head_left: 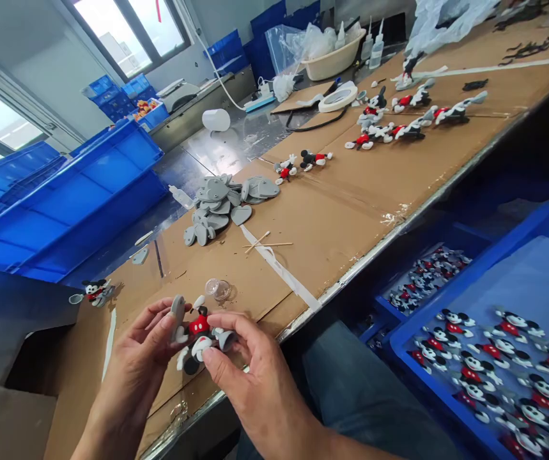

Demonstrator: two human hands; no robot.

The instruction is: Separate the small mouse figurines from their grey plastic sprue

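Red-black-white mouse figure (196, 337) — grey heart pieces (224, 206), blue crates (70, 204), brown cardboard (351, 185).

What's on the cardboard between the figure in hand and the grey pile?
Head view: a small clear cup and two wooden sticks between figure and grey pile.

Mouse figure (197, 338): black, red and white soft piece with grey heart-shaped pads attached, held tilted between both hands just above the cardboard-covered tabletop (341, 211) edge.

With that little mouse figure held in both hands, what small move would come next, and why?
Probably pressing the grey heart-shaped piece against the red-and-black mouse figure: the left hand holds that piece right beside the figure, which the right hand steadies.
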